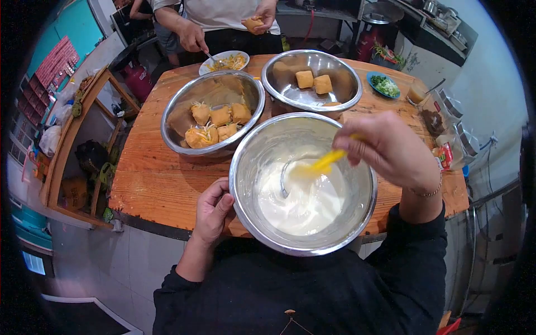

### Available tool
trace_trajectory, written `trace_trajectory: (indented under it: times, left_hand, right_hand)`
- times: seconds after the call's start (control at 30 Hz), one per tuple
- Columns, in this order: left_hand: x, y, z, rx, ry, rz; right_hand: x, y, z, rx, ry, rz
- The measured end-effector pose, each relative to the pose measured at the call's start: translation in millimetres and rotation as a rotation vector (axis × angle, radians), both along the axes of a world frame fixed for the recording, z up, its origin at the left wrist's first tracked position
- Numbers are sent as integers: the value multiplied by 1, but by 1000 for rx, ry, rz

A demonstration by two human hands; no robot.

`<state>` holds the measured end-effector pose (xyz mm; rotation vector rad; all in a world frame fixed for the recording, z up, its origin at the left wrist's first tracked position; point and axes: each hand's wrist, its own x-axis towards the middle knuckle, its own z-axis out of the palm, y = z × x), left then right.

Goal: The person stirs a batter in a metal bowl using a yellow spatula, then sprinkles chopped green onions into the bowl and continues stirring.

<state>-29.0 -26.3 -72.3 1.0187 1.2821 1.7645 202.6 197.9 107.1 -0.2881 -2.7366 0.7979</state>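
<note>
Currently well advanced, by judgement, in mixing of pale batter [301, 218]: nearly smooth, with residue on bowl wall. Set aside: filled pieces [220, 116]. Apparently left unfilled: plain pieces [304, 79] in far bowl [312, 107]. Placed at near table edge: mixing bowl [304, 251], touched at left by curled left hand [212, 209] (closure not determinable). Pinched in arched right hand [385, 148], above batter: yellow-handled tool [329, 159]

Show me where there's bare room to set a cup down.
Front left, between the left bowl, left hand and near edge of the table. A smaller patch lies between the blue plate, right bowl and right hand. Mid-table is crowded with metal bowls.
</note>
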Motion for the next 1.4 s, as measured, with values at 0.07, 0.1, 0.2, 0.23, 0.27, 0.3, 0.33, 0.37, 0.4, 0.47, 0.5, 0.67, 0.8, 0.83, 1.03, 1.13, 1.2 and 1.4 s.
trace_trajectory:
  times: [0.07,0.1,0.2,0.23,0.27,0.3,0.33,0.37,0.4,0.47,0.5,0.67,0.8,0.83,1.03,1.13,1.2,1.4]
  left_hand:
    - [0,-1,-1,-4,0,-15]
    - [-2,-1,0,-6,9,-20]
    - [1,1,3,24,18,-12]
    - [2,2,4,41,17,-4]
    - [0,1,2,30,20,-8]
    - [-2,0,-1,20,22,-11]
    - [-4,-1,-3,9,23,-16]
    - [-3,-1,-3,10,26,-11]
    - [-2,0,-2,12,28,-7]
    - [-1,1,0,14,24,-8]
    - [-1,0,1,12,17,-12]
    - [-1,-2,0,-7,-10,-19]
    - [0,2,0,23,21,4]
    - [1,3,0,39,43,14]
    - [1,-1,2,29,-36,-39]
    - [4,1,6,53,-29,-38]
    - [1,0,3,41,-2,-37]
    - [-3,-4,-6,32,-72,-67]
  right_hand:
    - [-3,8,-8,159,59,-108]
    - [-7,8,-14,230,74,-114]
    - [-20,-3,-34,209,155,89]
    - [-23,-14,-31,70,142,140]
    - [-20,-18,-27,37,107,175]
    - [-17,-21,-23,3,72,210]
    - [-13,-23,-17,-31,36,243]
    - [-7,-21,-9,-58,-9,208]
    - [-4,-16,-8,-50,6,138]
    - [-1,-5,-4,-30,38,-2]
    - [-3,2,-7,18,83,-66]
    - [-16,4,-30,220,135,21]
    - [-13,-27,-17,39,35,205]
    - [-9,-27,-13,49,-10,212]
    - [0,-1,-9,120,137,-90]
    - [-6,-3,-13,207,145,-130]
    - [-10,-5,-19,256,82,-20]
    - [0,-15,-8,-52,6,211]
